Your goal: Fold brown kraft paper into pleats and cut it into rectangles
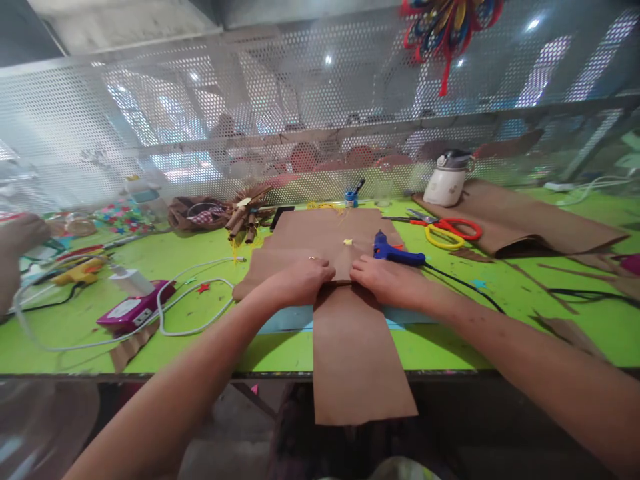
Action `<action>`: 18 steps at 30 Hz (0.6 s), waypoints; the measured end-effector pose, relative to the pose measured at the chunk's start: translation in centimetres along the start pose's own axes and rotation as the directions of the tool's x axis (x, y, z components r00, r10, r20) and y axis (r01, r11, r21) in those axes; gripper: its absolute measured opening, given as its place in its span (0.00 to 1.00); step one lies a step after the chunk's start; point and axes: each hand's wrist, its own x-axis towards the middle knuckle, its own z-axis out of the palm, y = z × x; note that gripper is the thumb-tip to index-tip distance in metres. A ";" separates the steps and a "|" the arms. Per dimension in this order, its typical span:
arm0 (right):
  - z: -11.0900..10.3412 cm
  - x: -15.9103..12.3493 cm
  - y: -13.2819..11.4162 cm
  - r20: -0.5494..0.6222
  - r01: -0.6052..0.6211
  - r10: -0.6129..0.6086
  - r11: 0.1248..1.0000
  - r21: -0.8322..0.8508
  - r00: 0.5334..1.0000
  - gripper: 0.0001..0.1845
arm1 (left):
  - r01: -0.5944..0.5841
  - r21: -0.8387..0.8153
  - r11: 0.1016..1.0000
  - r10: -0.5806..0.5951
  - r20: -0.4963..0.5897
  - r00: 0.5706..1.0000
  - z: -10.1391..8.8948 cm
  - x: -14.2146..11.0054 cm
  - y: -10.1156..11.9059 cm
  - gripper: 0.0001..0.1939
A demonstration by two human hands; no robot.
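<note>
A brown paper sheet [357,360] lies across the table's middle, and its long strip hangs over the front edge. At a crease in it, my left hand [305,277] grips the paper from the left with curled fingers. My right hand [377,277] pinches the same crease from the right, a short gap away. Both thumbs are hidden. A blue glue gun [397,252] rests on the paper just beyond my right hand, its black cord running right. A small yellowish scrap [349,242] sits on the paper ahead of my hands. Under the paper shows a light blue sheet [290,320].
Orange-handled scissors [460,229] and yellow-handled scissors [443,237] lie back right, near a white jug [445,180] and more brown paper [540,217]. Leftward are a purple power strip [133,310], a white cable [195,331] and rolled paper sticks [247,217]. Another person's hand [20,240] is far left.
</note>
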 end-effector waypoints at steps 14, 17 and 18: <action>-0.9 0.3 -0.3 -0.360 -0.040 0.009 0.996 -0.081 0.933 0.11 | 0.201 -0.678 0.707 -0.180 0.102 0.978 -3.5 1.4 -1.3 0.23; -1.0 0.3 -0.5 -0.406 -0.044 0.003 0.995 -0.093 0.914 0.12 | 0.165 -0.781 0.603 -0.132 0.106 0.986 -3.5 1.0 -1.0 0.22; -1.0 0.3 -0.5 -0.412 -0.047 0.004 0.994 -0.094 0.911 0.12 | 0.158 -0.793 0.588 -0.126 0.103 0.987 -3.4 0.9 -0.8 0.22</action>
